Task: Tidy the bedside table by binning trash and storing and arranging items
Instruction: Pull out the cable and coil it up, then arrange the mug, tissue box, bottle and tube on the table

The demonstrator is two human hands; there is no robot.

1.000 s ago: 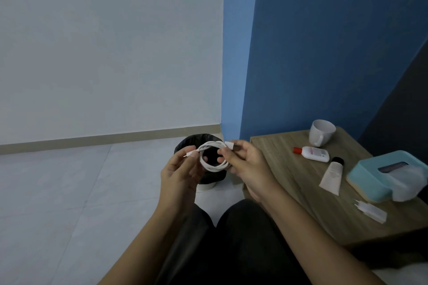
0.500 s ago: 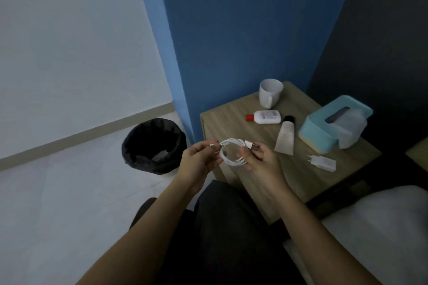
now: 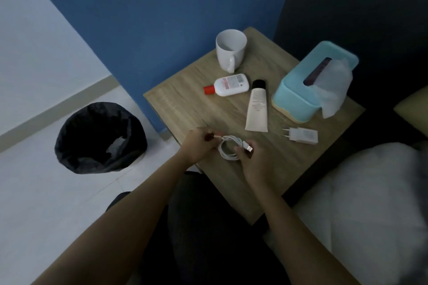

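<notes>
While we hold the coiled cable (image 3: 229,147) just over the worktop (image 3: 185,102) near its front edge, both hands are closed on it: the left hand (image 3: 196,146) pinches 1 end, the right hand (image 3: 252,159) grips the loop by the USB plug. If either pinch slackens, we judge the coil would spring open and sprawl. Set down this near the edge, it could slide off toward the bin (image 3: 99,139). The charger (image 3: 301,136) lies near.
</notes>
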